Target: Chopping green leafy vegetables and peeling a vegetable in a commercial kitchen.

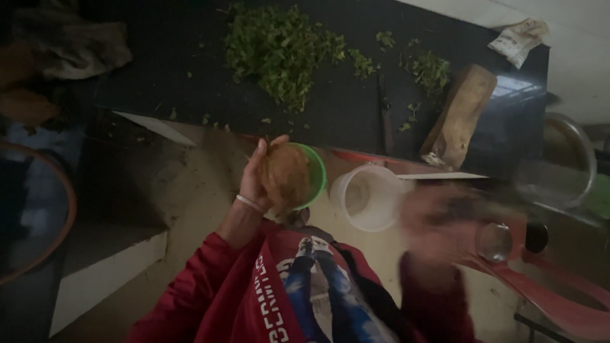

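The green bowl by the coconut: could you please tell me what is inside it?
The left hand holds a brown coconut in front of the green bowl. Only its rim shows. The coconut covers the inside, so any contents cannot be seen.

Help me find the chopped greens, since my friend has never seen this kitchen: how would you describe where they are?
Start at the long dark countertop across the top of the view. The chopped greens lie heaped on it near the far edge, straight beyond the left hand that holds a brown coconut. They are the largest leafy green heap, left of the wooden block.
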